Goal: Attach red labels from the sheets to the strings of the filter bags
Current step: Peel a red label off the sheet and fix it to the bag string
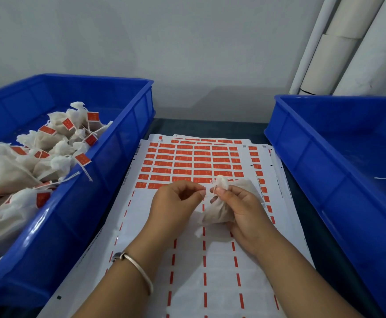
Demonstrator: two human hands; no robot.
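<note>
A white filter bag (219, 211) is held above the label sheets, gripped by my right hand (242, 214), whose thumb presses near the bag's gathered neck (222, 182). My left hand (176, 203) pinches the bag's thin white string between thumb and forefinger, right beside the neck. The top sheet of labels (187, 166) lies on the table between the bins; its far half carries rows of red labels, and its near half is peeled bare with only red dashes left. No label is visible in either hand.
A blue bin (127, 134) on the left holds several filter bags with red labels (83, 159) on their strings. A second blue bin (313, 157) on the right shows only loose white strings at its edge. White pipes (348, 42) run up the wall at the back right.
</note>
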